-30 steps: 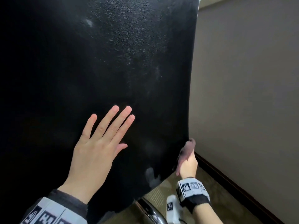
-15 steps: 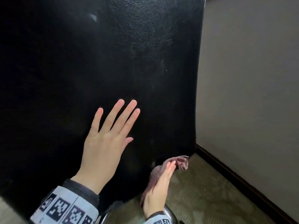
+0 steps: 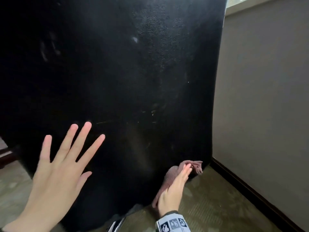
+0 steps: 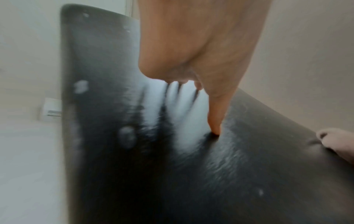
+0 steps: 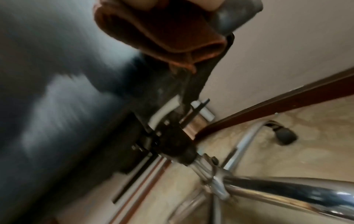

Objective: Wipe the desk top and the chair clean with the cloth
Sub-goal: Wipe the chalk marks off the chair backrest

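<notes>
The black chair back fills most of the head view, with pale smudges on it. My left hand lies flat on its lower left, fingers straight and spread; the left wrist view shows a fingertip touching the chair back. My right hand presses the brown cloth against the chair back's lower right corner with straight fingers. The folded cloth hangs under those fingers in the right wrist view, beside the blurred chair back. The desk top is out of sight.
A grey wall with a dark skirting board runs close on the right. Patterned carpet lies below. The chair's chrome base and a black castor sit under my right hand.
My right hand took the cloth from the chair back's right edge down to its lower right corner and flattened over it. My left hand slid down and left, fingers spreading.
</notes>
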Action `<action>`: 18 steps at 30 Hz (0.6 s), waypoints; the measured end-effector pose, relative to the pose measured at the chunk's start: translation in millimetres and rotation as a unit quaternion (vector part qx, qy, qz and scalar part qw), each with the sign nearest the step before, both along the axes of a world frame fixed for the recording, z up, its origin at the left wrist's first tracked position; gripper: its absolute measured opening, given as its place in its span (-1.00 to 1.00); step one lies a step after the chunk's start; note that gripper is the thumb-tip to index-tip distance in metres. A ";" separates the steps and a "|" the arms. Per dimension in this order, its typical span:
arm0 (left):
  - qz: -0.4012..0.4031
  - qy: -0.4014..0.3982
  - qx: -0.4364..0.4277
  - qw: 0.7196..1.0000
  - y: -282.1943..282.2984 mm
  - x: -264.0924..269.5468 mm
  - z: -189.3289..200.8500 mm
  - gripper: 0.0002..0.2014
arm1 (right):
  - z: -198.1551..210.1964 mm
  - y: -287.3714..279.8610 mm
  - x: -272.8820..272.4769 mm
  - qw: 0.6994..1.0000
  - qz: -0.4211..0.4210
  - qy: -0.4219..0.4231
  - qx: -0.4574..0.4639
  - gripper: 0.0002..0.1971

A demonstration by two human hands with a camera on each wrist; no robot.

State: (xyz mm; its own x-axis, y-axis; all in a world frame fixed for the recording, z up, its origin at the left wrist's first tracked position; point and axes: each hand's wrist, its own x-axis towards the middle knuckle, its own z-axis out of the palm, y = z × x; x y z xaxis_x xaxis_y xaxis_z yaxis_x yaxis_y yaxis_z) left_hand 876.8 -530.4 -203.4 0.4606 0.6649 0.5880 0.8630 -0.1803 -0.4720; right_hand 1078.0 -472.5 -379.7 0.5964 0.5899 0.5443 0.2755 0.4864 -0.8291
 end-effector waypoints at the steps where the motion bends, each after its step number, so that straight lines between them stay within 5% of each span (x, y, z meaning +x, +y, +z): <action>1: 0.009 -0.013 0.004 1.000 -2.7 -6.9 2.6 -0.39 | 19.6 5.3 1.7 1.000 0.015 0.018 0.009 -0.41; 3: 0.003 -0.024 0.022 0.999 -2.8 -16.1 6.0 -0.35 | 79.0 15.8 6.6 0.998 0.039 -0.032 0.022 -0.25; 6: -0.001 -0.040 0.008 0.999 -1.4 -12.5 8.0 0.05 | 119.9 36.3 12.5 0.988 0.008 -0.143 0.052 -0.39; 10: 0.002 -0.050 -0.012 0.999 -4.6 -11.6 2.6 0.13 | 60.2 17.8 3.2 0.990 0.054 -0.128 0.016 -0.34; 14: 0.010 -0.086 0.027 0.996 -13.7 -25.1 4.5 0.12 | -41.9 -10.9 -5.8 0.965 0.010 -0.245 -0.088 -0.10; 18: 0.082 -0.242 0.053 0.965 -23.2 -39.6 6.2 0.22 | -13.4 -10.7 -17.7 0.970 0.044 -0.224 -0.088 -0.28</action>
State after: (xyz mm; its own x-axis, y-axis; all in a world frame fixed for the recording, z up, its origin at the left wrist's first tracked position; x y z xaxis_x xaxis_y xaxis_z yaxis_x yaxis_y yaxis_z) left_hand 837.2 -553.6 -197.2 0.0084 0.6302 0.7764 0.9999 0.0052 -0.0150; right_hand 1060.3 -483.2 -393.2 0.2668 0.7346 0.6239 0.5913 0.3864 -0.7078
